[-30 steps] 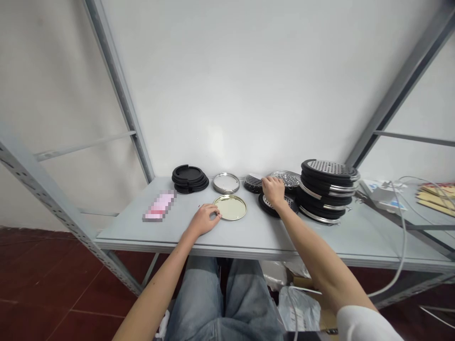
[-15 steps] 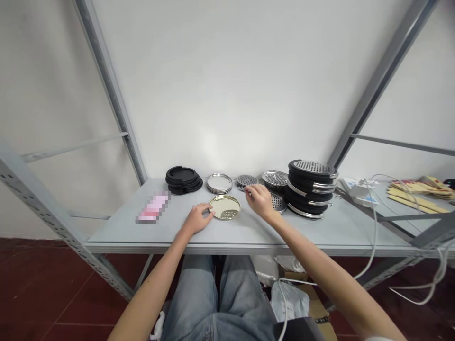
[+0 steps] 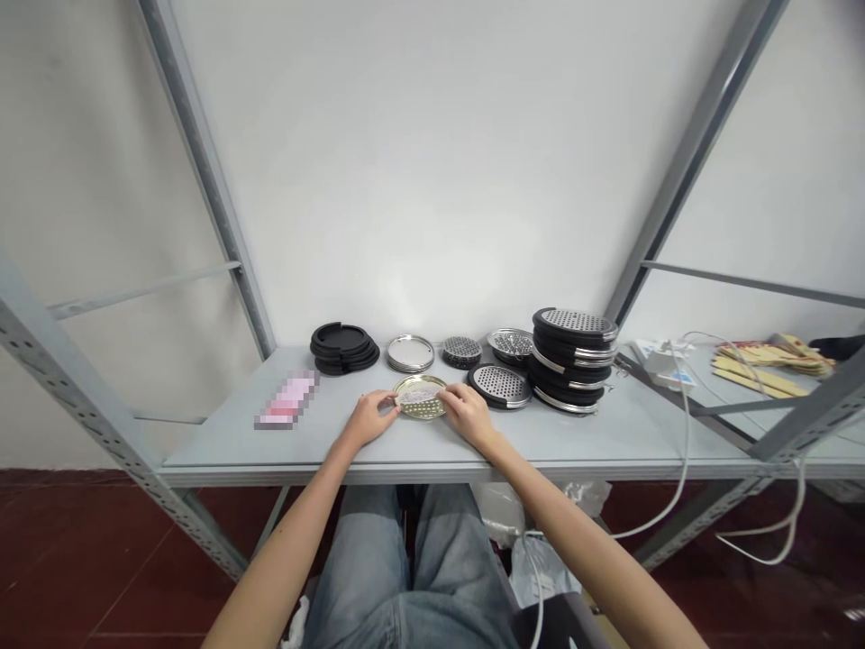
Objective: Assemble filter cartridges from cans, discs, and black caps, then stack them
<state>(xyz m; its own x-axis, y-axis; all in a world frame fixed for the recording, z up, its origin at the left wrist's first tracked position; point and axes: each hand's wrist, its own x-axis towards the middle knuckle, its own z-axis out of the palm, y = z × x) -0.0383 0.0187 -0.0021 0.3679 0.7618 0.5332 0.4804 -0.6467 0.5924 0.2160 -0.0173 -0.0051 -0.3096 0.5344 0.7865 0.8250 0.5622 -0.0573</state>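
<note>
A gold metal lid (image 3: 420, 402) lies on the grey shelf (image 3: 608, 433) in front of me, with a perforated silver disc (image 3: 420, 393) resting in it. My left hand (image 3: 368, 417) pinches the lid's left edge. On the lid's right side, my right hand (image 3: 466, 410) has its curled fingers on the edge of the perforated disc. Just right of that hand lies a black-rimmed perforated disc (image 3: 500, 385).
Along the back stand a stack of black rings (image 3: 343, 347), silver lids (image 3: 410, 353), small perforated discs (image 3: 462, 351), a perforated dish (image 3: 510, 342) and a tall stack of rimmed discs (image 3: 573, 359). A pink blurred item (image 3: 287, 401) lies left. A white cable (image 3: 682, 433) and yellow strips (image 3: 770, 368) lie right.
My right hand came left from the discs at the right with a perforated disc and set it into the gold lid. My left hand stayed at the lid's edge. The view shifted right.
</note>
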